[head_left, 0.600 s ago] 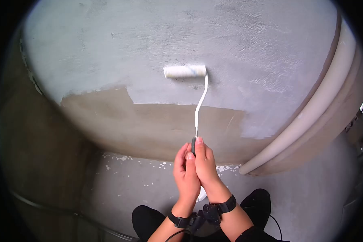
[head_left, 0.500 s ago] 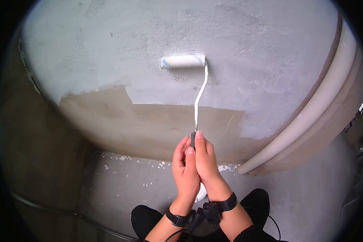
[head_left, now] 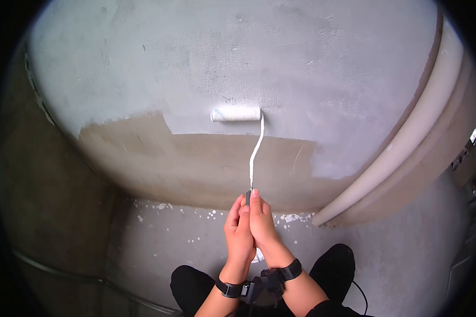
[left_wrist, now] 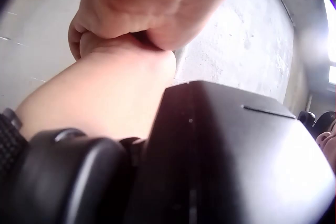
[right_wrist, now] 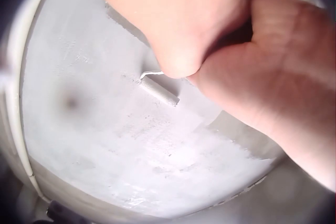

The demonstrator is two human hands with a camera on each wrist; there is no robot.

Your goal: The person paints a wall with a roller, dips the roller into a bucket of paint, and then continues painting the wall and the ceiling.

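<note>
Two hands, left hand (head_left: 239, 235) and right hand (head_left: 263, 225), grip the handle (head_left: 248, 197) of the roller (head_left: 236, 114), which lies against the painted wall (head_left: 307, 79) just above the unpainted band (head_left: 227, 164); even pressure and overlapping strokes should best avoid ridges.

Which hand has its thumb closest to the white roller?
The right hand: its thumb reaches farther along the dark handle than that of the left hand.
</note>
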